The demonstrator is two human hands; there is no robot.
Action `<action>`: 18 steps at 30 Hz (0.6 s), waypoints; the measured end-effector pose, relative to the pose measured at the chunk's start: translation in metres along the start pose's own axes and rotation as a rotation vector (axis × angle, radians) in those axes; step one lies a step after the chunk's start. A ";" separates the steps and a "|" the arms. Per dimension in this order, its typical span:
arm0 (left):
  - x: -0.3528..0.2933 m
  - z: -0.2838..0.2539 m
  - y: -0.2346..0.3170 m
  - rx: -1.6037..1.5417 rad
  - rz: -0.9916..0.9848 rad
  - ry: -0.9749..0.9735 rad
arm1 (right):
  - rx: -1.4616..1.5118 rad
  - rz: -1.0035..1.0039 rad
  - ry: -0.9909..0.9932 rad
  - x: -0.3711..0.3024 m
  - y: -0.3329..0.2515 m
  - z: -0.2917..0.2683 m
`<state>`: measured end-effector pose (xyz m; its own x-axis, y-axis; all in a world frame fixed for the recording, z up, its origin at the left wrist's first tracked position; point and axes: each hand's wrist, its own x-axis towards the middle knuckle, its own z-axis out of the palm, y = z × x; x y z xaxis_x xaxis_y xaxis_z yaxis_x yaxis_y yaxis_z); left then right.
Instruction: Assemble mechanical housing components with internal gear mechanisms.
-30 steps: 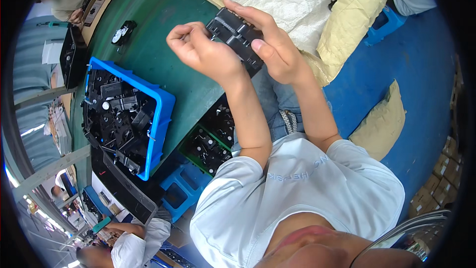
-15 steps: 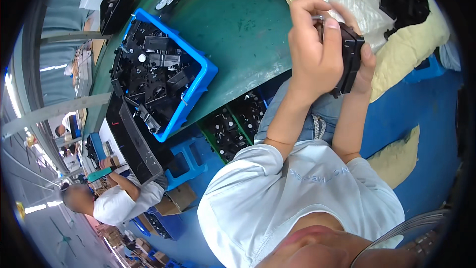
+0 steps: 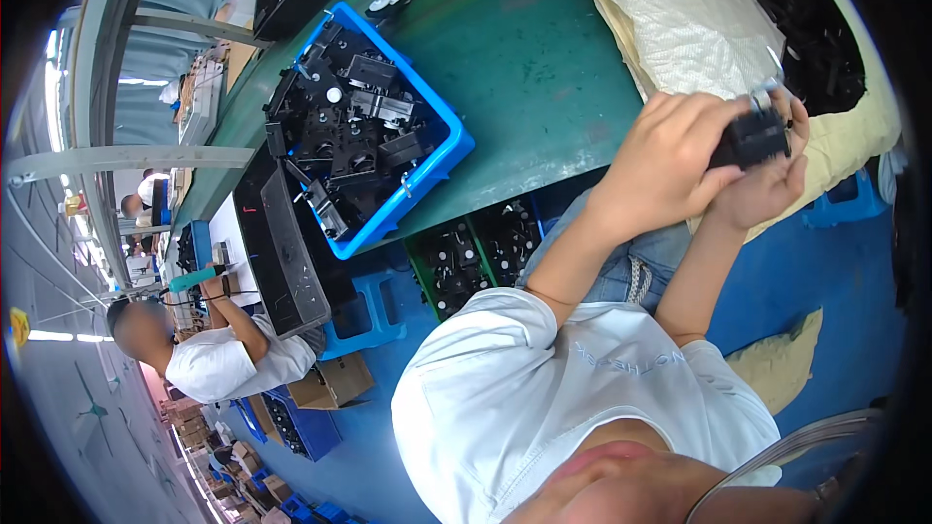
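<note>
Since half a second earlier, the black part had turned and come nearer the dark pieces by the pale woven sack, the left hand and right hand both keeping their grip wrapped around it. A blue crate of black components stood on the green bench. Beyond were a white-shirted co-worker and blue floor.
</note>
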<state>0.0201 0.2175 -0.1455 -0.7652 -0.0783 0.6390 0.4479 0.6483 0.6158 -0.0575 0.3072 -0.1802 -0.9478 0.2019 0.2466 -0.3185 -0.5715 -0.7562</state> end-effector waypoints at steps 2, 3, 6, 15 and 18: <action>0.000 0.000 0.007 -0.024 0.070 0.050 | 0.337 0.104 -0.238 0.011 -0.003 -0.024; 0.000 -0.001 0.011 -0.033 0.104 0.075 | 0.666 0.215 -0.475 0.014 -0.003 -0.033; -0.008 0.002 0.022 0.070 0.143 0.132 | 0.656 0.087 -0.592 0.015 -0.004 -0.023; -0.060 -0.142 0.027 0.723 -0.285 0.279 | 0.165 0.460 -0.558 -0.080 0.005 0.089; -0.065 -0.216 0.028 1.034 -0.452 0.395 | 0.085 0.527 -0.711 -0.094 0.006 0.087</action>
<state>0.1821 0.0772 -0.0705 -0.4812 -0.5662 0.6692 -0.5483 0.7901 0.2742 0.0280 0.2153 -0.1553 -0.7457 -0.6294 0.2185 0.1879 -0.5133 -0.8374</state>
